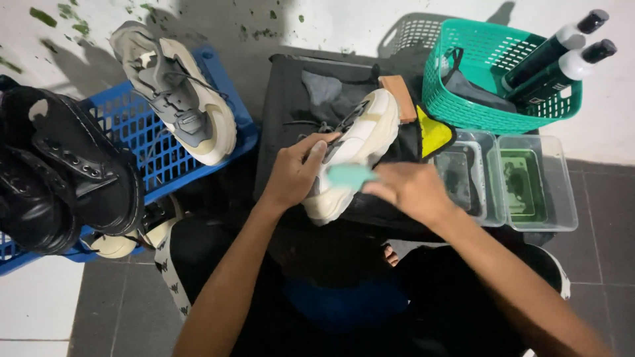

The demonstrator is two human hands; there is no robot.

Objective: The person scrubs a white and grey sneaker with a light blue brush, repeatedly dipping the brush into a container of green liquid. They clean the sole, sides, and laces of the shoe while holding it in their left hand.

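Gripping the cream-and-grey chunky sneaker (357, 149) with our left hand (294, 173), fingers wrapped over its side, we pinch a small teal cloth (349, 175) against it in our right hand (410, 190), above the black mat (291, 99). Beyond sits a green plastic basket (463, 109).

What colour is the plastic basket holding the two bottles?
The plastic lattice basket is teal green, seen in the head view.

Looks like a small shoe-cleaning spot on a tiled floor (595, 218) by a white wall (344, 20). Blue crate (142, 142) w/ sneakers & black boots at left, green basket (463, 106) w/ bottles far right, clear tubs (542, 185) w/ liquid beside it.
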